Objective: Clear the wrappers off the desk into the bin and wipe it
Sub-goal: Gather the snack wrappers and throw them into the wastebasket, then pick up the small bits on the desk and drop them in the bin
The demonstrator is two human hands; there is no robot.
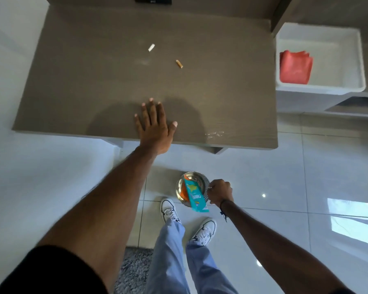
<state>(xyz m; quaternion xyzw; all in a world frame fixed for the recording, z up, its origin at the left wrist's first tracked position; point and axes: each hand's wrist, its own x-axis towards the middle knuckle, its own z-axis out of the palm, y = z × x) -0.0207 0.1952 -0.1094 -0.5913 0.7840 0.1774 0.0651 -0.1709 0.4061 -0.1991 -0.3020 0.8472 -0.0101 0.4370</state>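
My left hand (155, 124) lies flat and open on the brown desk (94, 85), near its front edge. On the desk further back lie a small white wrapper (150, 47) and a small tan wrapper (179, 64). A clear plastic scrap (215, 134) sits at the front right edge. Below the desk, on the floor, stands a small round metal bin (179, 183) with an orange wrapper (182, 193) inside. My right hand (220, 192) is at the bin's right rim, fingers closed on the edge of a teal wrapper (194, 196) that slants over the bin's opening.
A folded red cloth (295, 67) lies in a white tray (348, 85) right of the desk. A black object (153, 0) sits at the desk's back edge. My feet in white shoes (168, 209) stand by the bin, and a grey rug (134, 270) lies behind them.
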